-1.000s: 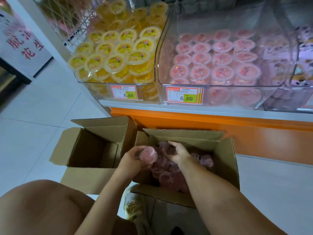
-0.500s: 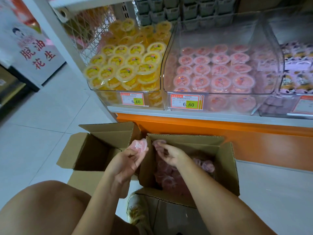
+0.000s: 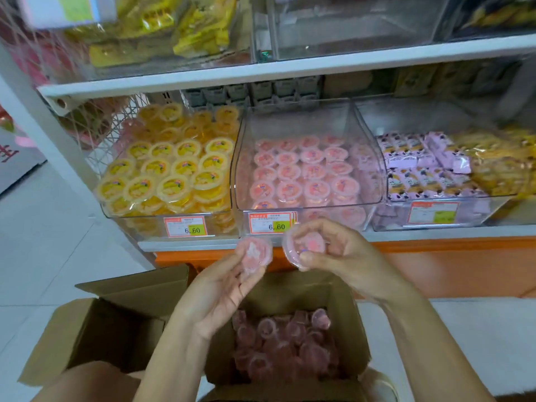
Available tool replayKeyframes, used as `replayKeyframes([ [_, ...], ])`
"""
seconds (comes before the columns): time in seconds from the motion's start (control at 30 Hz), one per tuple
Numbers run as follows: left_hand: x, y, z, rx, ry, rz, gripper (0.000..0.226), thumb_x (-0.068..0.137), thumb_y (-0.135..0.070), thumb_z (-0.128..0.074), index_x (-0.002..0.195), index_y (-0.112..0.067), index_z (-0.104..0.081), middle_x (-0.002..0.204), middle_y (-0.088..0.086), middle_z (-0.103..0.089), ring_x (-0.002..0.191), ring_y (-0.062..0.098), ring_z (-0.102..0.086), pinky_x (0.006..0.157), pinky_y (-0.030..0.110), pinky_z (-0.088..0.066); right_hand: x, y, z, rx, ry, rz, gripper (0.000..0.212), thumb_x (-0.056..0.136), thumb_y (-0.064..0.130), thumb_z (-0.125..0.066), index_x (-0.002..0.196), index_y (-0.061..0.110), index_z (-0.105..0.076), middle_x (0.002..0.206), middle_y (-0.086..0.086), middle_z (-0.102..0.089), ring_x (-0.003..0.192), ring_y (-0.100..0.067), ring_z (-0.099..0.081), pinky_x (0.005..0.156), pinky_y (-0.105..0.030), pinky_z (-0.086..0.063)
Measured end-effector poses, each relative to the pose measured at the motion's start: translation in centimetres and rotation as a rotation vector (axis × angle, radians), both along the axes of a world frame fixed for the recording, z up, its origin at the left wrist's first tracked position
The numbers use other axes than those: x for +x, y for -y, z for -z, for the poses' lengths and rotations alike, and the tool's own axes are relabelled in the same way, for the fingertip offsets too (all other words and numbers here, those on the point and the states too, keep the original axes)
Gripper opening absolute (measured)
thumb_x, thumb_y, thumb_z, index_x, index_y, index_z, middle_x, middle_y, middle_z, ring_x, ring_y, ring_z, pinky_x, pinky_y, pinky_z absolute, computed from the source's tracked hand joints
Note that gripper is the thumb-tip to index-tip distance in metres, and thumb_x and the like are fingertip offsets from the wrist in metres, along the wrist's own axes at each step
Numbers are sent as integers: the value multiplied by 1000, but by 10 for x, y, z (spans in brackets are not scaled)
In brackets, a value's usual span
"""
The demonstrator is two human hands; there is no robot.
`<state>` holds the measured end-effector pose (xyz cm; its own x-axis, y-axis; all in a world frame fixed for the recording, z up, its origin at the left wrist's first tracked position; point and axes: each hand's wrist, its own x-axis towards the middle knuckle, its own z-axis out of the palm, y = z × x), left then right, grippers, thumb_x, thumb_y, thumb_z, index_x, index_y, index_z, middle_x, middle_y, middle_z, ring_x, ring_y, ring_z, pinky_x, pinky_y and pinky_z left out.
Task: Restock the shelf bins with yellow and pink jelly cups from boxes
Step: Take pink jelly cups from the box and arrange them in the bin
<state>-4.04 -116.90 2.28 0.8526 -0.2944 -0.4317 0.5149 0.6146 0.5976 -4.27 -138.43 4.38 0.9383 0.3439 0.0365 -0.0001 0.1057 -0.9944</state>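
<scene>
1. Two cups in hand, mid-frame, in front of the shelf edge.
2. Left hand [image 3: 214,291]: fingers curled round left cup [image 3: 253,255], gripping it.
3. Right hand [image 3: 343,253]: thumb and fingers pinch right cup [image 3: 304,245] at its rim.
4. Box [image 3: 290,288], lower centre, holds more pink cups [image 3: 284,343].
5. Pink bin [image 3: 301,123] upper centre; yellow bin [image 3: 139,221] left of it.

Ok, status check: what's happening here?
Left hand grips a pink cup, right hand a second pink cup. Pink bin ahead, part full. Nothing in the way.
</scene>
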Motion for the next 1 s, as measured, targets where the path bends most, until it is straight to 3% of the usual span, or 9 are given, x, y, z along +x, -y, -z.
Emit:
replayKeyframes([
  [0.1,8,18,-18,4,57,19,71,23,-17,-98,89,-5,-77,109,16,-69,97,24,-69,65,28,-59,2,16,-22,-86,30,57,49,76,-8,-70,113,21,-56,107,3,-66,94,-6,-65,80,-21,-52],
  [0.3,14,41,-44,-77,56,134,101,35,-30,-96,126,-16,-55,117,29,-62,101,44,-64,67,42,-59,12,29,-41,-175,21,168,23,83,0,-67,103,10,-66,98,-3,-68,90,-14,-64,79,-26,-54],
  [0.43,13,56,-51,-125,-6,144,45,76,-39,-64,108,-12,-50,113,39,-58,100,49,-63,74,53,-56,24,27,-44,-146,-12,321,18,80,12,-72,94,11,-62,92,-8,-66,86,-20,-61,83,-35,-50],
  [0.57,21,58,-56,-258,54,94,65,61,-32,-86,112,0,-61,117,38,-56,105,49,-60,75,53,-56,30,28,-49,-237,-9,322,23,80,5,-72,86,13,-52,79,0,-64,71,-14,-57,64,-22,-46],
  [0.63,28,57,-64,-245,114,64,48,64,-36,-80,99,-4,-69,116,38,-57,106,48,-60,77,55,-54,32,35,-58,-378,-3,237,28,81,7,-72,97,19,-52,86,-1,-65,68,-11,-61,60,-17,-48],
  [0.77,55,56,-84,-164,194,28,41,82,-32,-51,121,-21,-54,116,32,-61,106,45,-61,84,52,-50,56,39,-83,-773,76,84,25,74,23,-79,95,30,-67,91,5,-68,84,-19,-67,82,-40,-56],
  [0.83,67,53,-89,6,296,20,33,83,-31,-52,112,-17,-60,113,23,-66,104,39,-64,84,42,-54,76,38,-89,-798,44,135,16,75,15,-78,72,19,-63,75,5,-62,70,-14,-62,79,-38,-52],
  [0.9,76,45,-85,297,363,-3,29,85,-27,-56,106,-7,-61,111,19,-68,97,31,-69,81,33,-57,96,36,-91,-778,-43,197,33,78,9,-75,60,13,-47,62,2,-47,57,-9,-56,69,-30,-52],
  [1.0,80,33,-69,544,357,-19,32,90,-24,-58,112,-1,-57,108,17,-69,87,26,-72,74,27,-59,118,32,-78,-820,-144,225,17,77,8,-75,80,1,-60,68,-6,-52,62,-17,-59,77,-34,-57],
])
